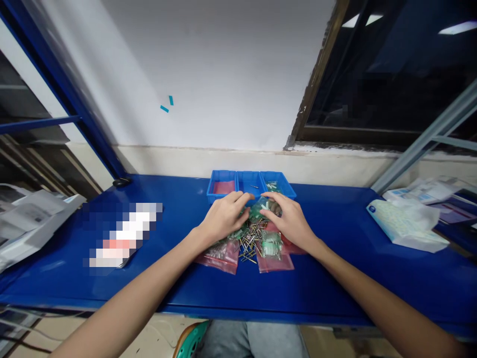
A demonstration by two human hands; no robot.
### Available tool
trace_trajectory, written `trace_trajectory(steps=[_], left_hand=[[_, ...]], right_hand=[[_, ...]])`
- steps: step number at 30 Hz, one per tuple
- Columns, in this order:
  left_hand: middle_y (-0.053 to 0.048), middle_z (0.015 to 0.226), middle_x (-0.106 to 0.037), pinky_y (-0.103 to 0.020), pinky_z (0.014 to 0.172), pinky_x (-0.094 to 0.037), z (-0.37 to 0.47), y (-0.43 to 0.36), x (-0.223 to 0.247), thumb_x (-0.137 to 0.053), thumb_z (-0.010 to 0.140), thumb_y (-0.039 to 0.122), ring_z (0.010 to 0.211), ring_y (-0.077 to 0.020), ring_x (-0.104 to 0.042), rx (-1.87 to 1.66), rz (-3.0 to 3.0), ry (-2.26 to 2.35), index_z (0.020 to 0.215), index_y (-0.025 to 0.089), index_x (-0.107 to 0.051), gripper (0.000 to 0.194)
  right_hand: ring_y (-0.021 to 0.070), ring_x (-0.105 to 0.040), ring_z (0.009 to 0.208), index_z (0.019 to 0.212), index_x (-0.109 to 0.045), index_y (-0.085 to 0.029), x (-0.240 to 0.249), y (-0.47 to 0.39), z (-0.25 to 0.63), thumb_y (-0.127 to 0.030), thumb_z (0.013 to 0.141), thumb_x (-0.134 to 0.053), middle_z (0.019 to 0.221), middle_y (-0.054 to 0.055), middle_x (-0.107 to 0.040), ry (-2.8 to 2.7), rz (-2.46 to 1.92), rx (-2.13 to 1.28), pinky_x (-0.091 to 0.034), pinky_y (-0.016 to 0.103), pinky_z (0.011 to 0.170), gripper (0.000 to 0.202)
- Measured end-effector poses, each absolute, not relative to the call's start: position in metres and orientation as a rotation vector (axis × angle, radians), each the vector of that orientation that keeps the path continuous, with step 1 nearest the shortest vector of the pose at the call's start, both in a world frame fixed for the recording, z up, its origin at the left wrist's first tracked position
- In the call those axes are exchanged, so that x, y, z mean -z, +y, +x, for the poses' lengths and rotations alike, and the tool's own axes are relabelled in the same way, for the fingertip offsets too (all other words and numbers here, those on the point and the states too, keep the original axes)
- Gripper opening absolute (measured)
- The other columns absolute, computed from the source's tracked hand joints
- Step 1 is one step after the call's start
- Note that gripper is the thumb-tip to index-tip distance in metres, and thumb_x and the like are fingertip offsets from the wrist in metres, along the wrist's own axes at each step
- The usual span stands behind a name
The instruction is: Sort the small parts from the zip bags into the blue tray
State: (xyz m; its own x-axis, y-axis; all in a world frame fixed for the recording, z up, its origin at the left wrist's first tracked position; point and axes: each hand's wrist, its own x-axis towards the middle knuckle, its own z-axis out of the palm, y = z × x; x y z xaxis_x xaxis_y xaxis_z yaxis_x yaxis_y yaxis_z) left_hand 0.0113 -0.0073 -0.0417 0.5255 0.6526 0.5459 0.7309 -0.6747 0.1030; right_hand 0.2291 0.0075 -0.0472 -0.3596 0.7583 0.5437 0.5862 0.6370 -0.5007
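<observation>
A heap of small parts (250, 238) lies mid-table: thin metal pins, small green pieces and several pink plastic bags (220, 254). My left hand (223, 217) rests palm down on the heap's left side, fingers curled over it. My right hand (289, 219) lies on its right side, fingers reaching in toward the far edge of the pile. The fingertips of both hands nearly meet above the green pieces. What sits under either palm is hidden. Just behind the hands stand three small blue trays (216, 194) side by side.
The blue table (335, 278) has a blurred flat object (119, 238) at left and a white packet (406, 223) at right. Papers (33, 214) lie beyond the left edge. A wall and a dark window close the far side. A green stool (192, 338) shows below.
</observation>
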Motion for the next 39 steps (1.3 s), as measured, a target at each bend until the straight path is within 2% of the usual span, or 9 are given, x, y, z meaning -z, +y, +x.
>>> trace_trajectory(steps=[5,11,14,19,23,25,29,33,39], left_hand=[[-0.009,0.112,-0.058,-0.029,0.074,-0.054,0.012,-0.01,0.041,-0.047,0.097,0.016,0.092,-0.0176,-0.06,0.86,-2.621,-1.148,0.138,0.02,-0.044,0.041],[-0.006,0.105,-0.058,-0.029,0.071,-0.053,0.013,-0.01,0.044,-0.048,0.101,0.028,0.087,-0.0164,-0.059,0.912,-2.615,-1.072,0.122,0.02,-0.057,0.024],[-0.006,0.101,-0.058,-0.029,0.074,-0.053,0.013,-0.01,0.045,-0.047,0.101,0.028,0.088,-0.0162,-0.059,0.922,-2.628,-1.073,0.115,0.019,-0.059,0.02],[-0.006,0.099,-0.059,-0.029,0.075,-0.053,0.012,-0.008,0.043,-0.046,0.102,0.025,0.088,-0.0157,-0.059,1.019,-2.598,-1.103,0.109,0.018,-0.06,0.018],[-0.005,0.094,-0.06,-0.029,0.073,-0.051,0.013,-0.008,0.04,-0.047,0.101,0.025,0.084,-0.0152,-0.059,1.167,-2.536,-1.155,0.102,0.017,-0.06,0.016],[-0.005,0.093,-0.06,-0.03,0.073,-0.051,0.014,-0.009,0.04,-0.047,0.101,0.025,0.083,-0.0154,-0.059,1.197,-2.533,-1.162,0.099,0.017,-0.06,0.015],[-0.005,0.094,-0.061,-0.03,0.071,-0.051,0.017,-0.012,0.042,-0.048,0.1,0.025,0.082,-0.0154,-0.059,1.219,-2.55,-1.166,0.108,0.017,-0.058,0.015],[-0.008,0.108,-0.058,-0.03,0.072,-0.054,0.019,-0.014,0.042,-0.051,0.098,0.024,0.085,-0.0156,-0.06,1.212,-2.557,-1.162,0.128,0.018,-0.049,0.031],[-0.011,0.122,-0.049,-0.033,0.076,-0.057,0.019,-0.013,0.044,-0.064,0.092,0.033,0.101,-0.0211,-0.06,1.101,-2.61,-1.152,0.126,0.022,-0.052,0.038]], right_hand=[[0.0214,-0.063,0.083,0.123,-0.058,-0.023,0.05,0.01,0.227,-0.031,0.078,-0.075,0.088,0.003,-0.064,-1.78,-1.064,-0.674,-0.053,0.041,0.082,0.048],[0.0202,-0.065,0.093,0.117,-0.058,-0.023,0.045,0.002,0.224,-0.03,0.076,-0.077,0.092,0.003,-0.065,-1.655,-0.863,-1.094,-0.054,0.037,0.084,0.046],[0.0197,-0.065,0.092,0.108,-0.059,-0.023,0.044,-0.001,0.223,-0.033,0.076,-0.077,0.098,0.004,-0.066,-1.64,-0.863,-1.127,-0.055,0.035,0.079,0.038],[0.0131,-0.064,0.064,0.106,-0.063,-0.02,0.041,-0.005,0.223,-0.046,0.09,-0.059,0.101,0.007,-0.066,-1.705,-0.892,-1.135,-0.056,0.033,0.063,0.03],[0.0202,-0.067,0.096,0.109,-0.066,-0.022,0.044,-0.004,0.223,-0.043,0.087,-0.065,0.129,0.011,-0.057,-1.749,-0.778,-1.091,-0.059,0.034,0.073,0.03],[0.0211,-0.066,0.098,0.11,-0.065,-0.023,0.047,-0.004,0.223,-0.038,0.086,-0.067,0.118,0.009,-0.063,-1.768,-0.813,-1.07,-0.059,0.034,0.076,0.028],[0.0173,-0.068,0.073,0.095,-0.061,-0.02,0.051,-0.004,0.222,-0.036,0.09,-0.061,0.082,0.003,-0.068,-1.767,-0.917,-1.05,-0.058,0.033,0.067,0.017],[0.0184,-0.069,0.08,0.102,-0.059,-0.02,0.049,-0.001,0.223,-0.036,0.087,-0.065,0.09,0.004,-0.069,-1.673,-0.9,-1.019,-0.057,0.034,0.073,0.023],[0.0192,-0.068,0.085,0.106,-0.059,-0.02,0.046,-0.002,0.224,-0.038,0.084,-0.069,0.09,0.003,-0.07,-1.637,-0.908,-1.004,-0.056,0.036,0.079,0.029]])
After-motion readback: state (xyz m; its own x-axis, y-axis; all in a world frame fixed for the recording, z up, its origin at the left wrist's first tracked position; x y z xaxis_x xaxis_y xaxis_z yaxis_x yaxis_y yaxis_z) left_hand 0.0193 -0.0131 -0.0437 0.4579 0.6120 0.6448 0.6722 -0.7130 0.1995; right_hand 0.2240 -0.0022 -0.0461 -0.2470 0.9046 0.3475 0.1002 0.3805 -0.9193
